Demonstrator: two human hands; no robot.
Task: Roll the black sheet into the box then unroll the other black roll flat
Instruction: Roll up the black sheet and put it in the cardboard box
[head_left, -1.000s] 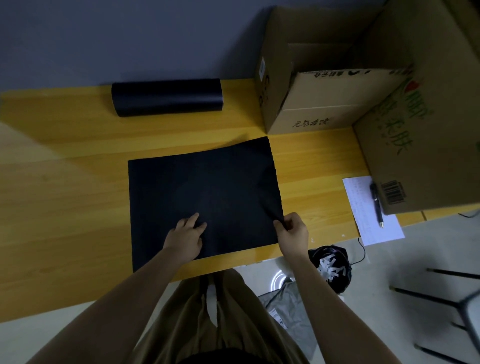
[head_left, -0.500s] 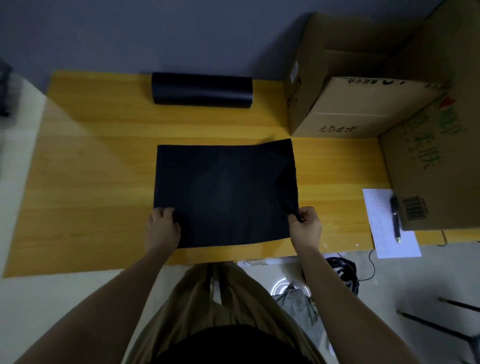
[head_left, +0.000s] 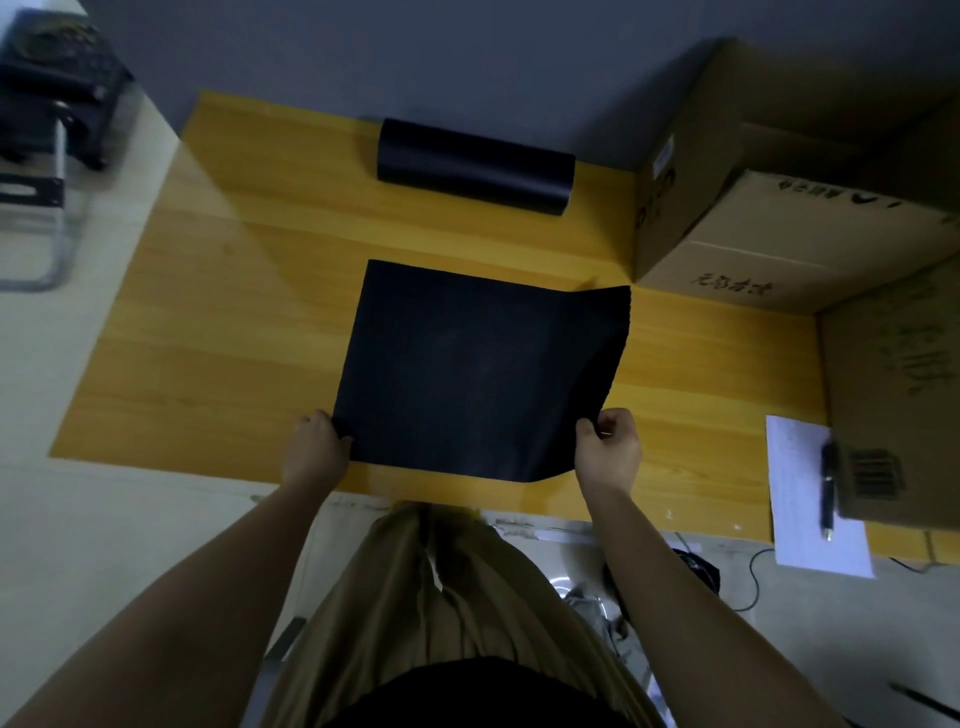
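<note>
Two hands, left hand (head_left: 315, 451) and right hand (head_left: 609, 451), fingers clamped on the black sheet's (head_left: 475, 366) near corners, lifting its edge to start rolling.

Dim, flat indoor light, soft motion blur throughout, and wide-angle bending toward the edges.

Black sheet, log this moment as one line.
black sheet: unrolled, right edge lifted | left hand, right hand: gripping near corners | black roll: untouched
</note>
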